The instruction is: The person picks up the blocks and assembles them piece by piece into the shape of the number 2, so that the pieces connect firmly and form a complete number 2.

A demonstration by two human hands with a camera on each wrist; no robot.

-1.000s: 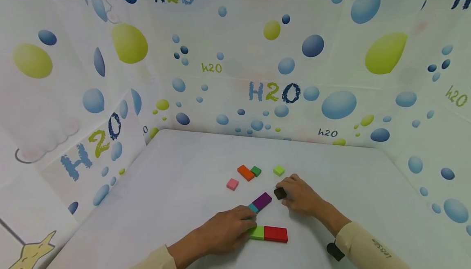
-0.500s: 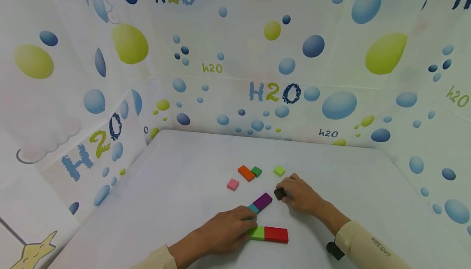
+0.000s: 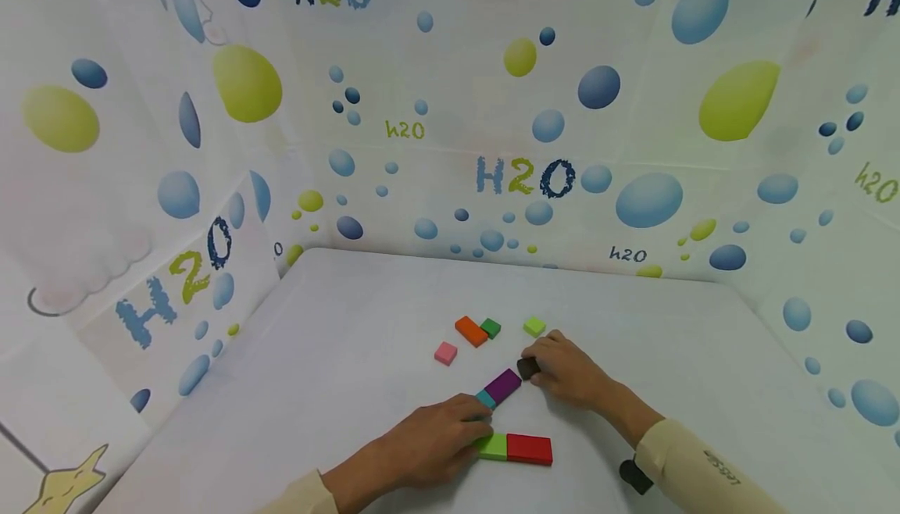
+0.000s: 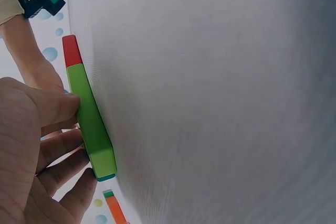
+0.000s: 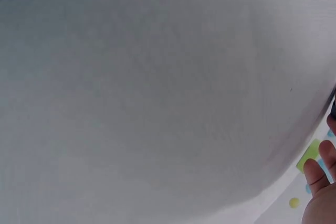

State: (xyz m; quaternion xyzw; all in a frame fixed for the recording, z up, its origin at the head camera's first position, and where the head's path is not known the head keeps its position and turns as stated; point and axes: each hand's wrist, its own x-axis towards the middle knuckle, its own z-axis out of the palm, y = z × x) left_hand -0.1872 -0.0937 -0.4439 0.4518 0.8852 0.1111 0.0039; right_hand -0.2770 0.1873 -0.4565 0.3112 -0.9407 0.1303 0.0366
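Note:
In the head view my left hand (image 3: 443,440) covers the corner where two rows of flat coloured blocks come together. Its thumb lies against a light green block (image 3: 494,446), whose right end butts a red block (image 3: 530,449). The fingertips are at a teal block (image 3: 485,398), partly hidden, which adjoins a purple block (image 3: 503,386). My right hand (image 3: 568,369) pinches a black block (image 3: 527,369) right at the purple block's upper end. The left wrist view shows thumb and fingers along the green block (image 4: 92,121); the right wrist view catches only some right fingertips (image 5: 316,174).
Farther back on the white table (image 3: 351,326) lie a pink block (image 3: 445,354), an orange block (image 3: 471,331) touching a dark green one (image 3: 491,328), and a lime block (image 3: 534,326). A black wrist device (image 3: 636,476) hangs under the right sleeve. Printed sheets (image 3: 450,108) wall the table.
My right hand has shifted slightly left with the black block, bringing it up to the end of the purple block. The left hand and the other blocks stay in place.

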